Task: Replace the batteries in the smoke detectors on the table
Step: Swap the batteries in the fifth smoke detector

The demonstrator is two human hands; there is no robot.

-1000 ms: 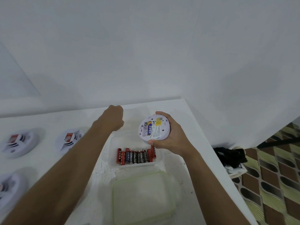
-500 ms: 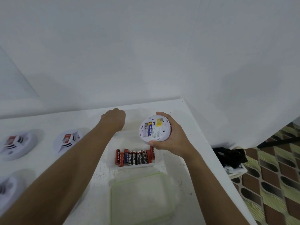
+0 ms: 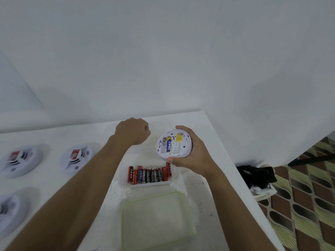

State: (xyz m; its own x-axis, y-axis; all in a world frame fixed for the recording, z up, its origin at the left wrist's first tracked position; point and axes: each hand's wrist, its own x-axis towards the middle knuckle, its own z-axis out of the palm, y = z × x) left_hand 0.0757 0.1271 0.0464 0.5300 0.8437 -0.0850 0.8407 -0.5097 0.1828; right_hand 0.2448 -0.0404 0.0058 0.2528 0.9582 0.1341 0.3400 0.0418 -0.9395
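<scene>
The smoke detector (image 3: 174, 143), one battery (image 3: 169, 144) seated beside an empty slot, is gripped by the right hand (image 3: 192, 156) above the battery box (image 3: 175, 178), while the left hand (image 3: 133, 131), fingers curled with any contents hidden, has been edged nearer, so insertion seems next.

White tabletop (image 3: 172, 118), flecked with dark specks on the near side. Ends in a corner just beyond the right hand (image 3: 192, 156). Carries, under and between that hand and the left hand (image 3: 133, 131), a clear plastic tub (image 3: 174, 180) with a row of red and black batteries (image 3: 149, 174) lying side by side at its near wall. Holds, nearer than the tub and close to it, a flat clear lid (image 3: 155, 220) with a pale green rim. Bears, left of the left hand, three round white smoke detectors: the nearest detector (image 3: 76, 159), the far-left detector (image 3: 19, 161), and the third detector (image 3: 10, 214), closer to the viewer and cut by the frame edge.
</scene>
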